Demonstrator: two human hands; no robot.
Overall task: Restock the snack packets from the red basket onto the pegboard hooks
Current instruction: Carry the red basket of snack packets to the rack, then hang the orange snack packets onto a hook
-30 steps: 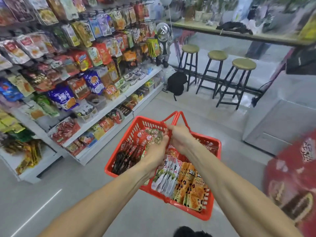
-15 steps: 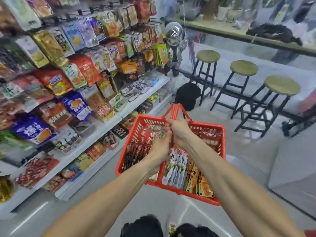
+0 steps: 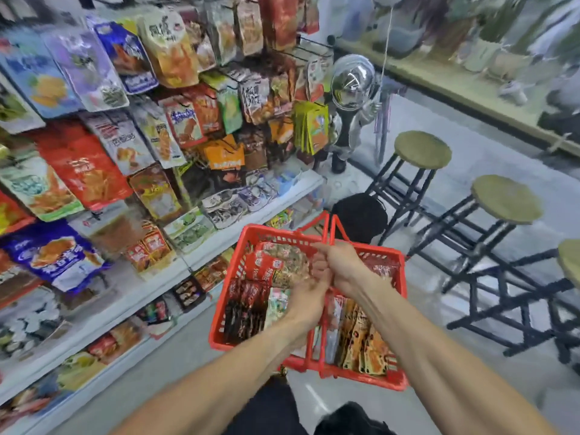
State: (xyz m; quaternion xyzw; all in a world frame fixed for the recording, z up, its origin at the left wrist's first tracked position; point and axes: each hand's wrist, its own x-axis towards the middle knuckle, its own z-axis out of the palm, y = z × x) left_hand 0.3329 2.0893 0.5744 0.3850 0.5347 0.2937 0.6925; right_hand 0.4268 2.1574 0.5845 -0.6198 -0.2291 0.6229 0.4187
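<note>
We carry the red basket (image 3: pixel 309 312) by its handles in our right hand (image 3: pixel 340 266), fingers curled tight, keeping it level beside the pegboard hooks (image 3: pixel 310 51); our left hand (image 3: pixel 309 291) reaches over the snack packets (image 3: pixel 273 268) inside, its grip blurred beyond telling.

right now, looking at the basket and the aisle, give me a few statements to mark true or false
1. The right hand grips the handles of the red basket. True.
2. The basket is empty. False: snack packets fill it.
3. The hanging packets are to the person's left. True.
4. The stools have red seats. False: the round seats are olive-tan on black frames.
5. The left hand is hooking a packet onto the pegboard. False: it is over the basket, beside the right hand.
</note>
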